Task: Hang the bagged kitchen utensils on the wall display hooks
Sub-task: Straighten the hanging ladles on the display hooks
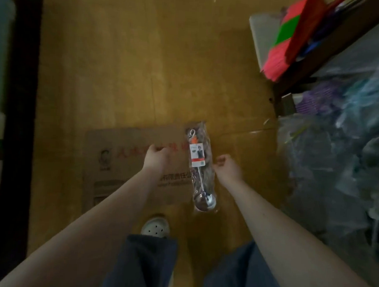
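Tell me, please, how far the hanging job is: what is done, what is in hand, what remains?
Done: nothing shows as hung; no hooks are in view. In hand: one bagged ladle sits between the left hand and the right hand, over a flattened cardboard box; the right hand is at its edge, grip unclear. Left: hanging this ladle, and perhaps the heap of bagged goods on the right.

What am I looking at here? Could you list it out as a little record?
view: looking down at a yellowish floor
item: bagged ladle, bowl end nearest the person
left hand: beside the bag, fingers curled
right hand: at the bag's edge, grip unclear
beneath: flat cardboard
right side: heap of bagged goods
wall hooks: not in view
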